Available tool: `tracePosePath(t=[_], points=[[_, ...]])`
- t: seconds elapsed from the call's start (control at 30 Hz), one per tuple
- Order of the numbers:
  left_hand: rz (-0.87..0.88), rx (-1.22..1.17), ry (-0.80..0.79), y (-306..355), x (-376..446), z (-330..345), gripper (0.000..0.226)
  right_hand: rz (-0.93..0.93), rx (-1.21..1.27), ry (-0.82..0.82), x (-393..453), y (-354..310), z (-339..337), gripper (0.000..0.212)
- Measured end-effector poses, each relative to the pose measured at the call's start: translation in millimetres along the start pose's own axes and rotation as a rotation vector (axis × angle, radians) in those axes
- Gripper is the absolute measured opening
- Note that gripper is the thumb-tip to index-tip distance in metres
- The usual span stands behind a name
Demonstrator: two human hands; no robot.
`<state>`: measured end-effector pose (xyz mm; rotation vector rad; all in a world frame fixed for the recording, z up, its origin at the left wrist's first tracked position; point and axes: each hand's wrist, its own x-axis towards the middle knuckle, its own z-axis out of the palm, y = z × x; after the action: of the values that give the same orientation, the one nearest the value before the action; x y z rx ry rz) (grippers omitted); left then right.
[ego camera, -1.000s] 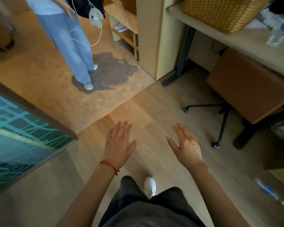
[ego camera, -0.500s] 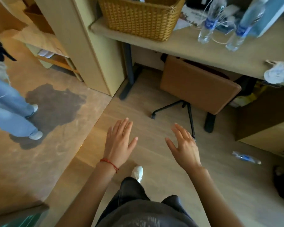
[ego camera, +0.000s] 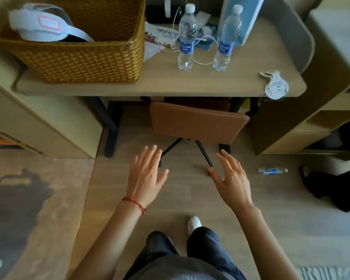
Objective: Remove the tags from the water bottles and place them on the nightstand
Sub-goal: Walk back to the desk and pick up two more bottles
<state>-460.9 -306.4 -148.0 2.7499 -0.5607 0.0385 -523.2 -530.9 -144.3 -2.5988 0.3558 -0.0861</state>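
On desk (ego camera: pixel 200 85): two bottles (ego camera: pixel 186 37) now nearer, seemingly upright.

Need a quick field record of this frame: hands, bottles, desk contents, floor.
left hand: open, empty, palm down over the floor
right hand: open, empty, palm down over the floor
left bottle: upright on the desk, capped, blue label
right bottle: upright on the desk, capped, blue label
basket: wicker, at the desk's left end
tag: white, at the desk's right front edge
chair: tucked under the desk
floor bottle: lying on its side, right of the right hand
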Motion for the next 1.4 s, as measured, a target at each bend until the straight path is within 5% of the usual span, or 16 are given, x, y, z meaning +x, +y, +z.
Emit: tracePosePath(t=[0.57, 1.07, 1.4], points=[[-0.100, -0.031, 0.071, 47.8, 210.8, 23.5, 0.052, -0.104, -0.031, 0.008, 223.8, 68.8, -51.5, 0.050], [-0.055, -0.088, 0.068, 5.9, 371.3, 27.3, 0.058, -0.022, 0.058, 0.084, 374.7, 59.3, -41.8, 0.052], [-0.206, -0.491, 0.171, -11.2, 450.0, 30.0, 0.072, 0.126, 0.286, 0.194, 448.1, 52.2, -38.8, 0.061]])
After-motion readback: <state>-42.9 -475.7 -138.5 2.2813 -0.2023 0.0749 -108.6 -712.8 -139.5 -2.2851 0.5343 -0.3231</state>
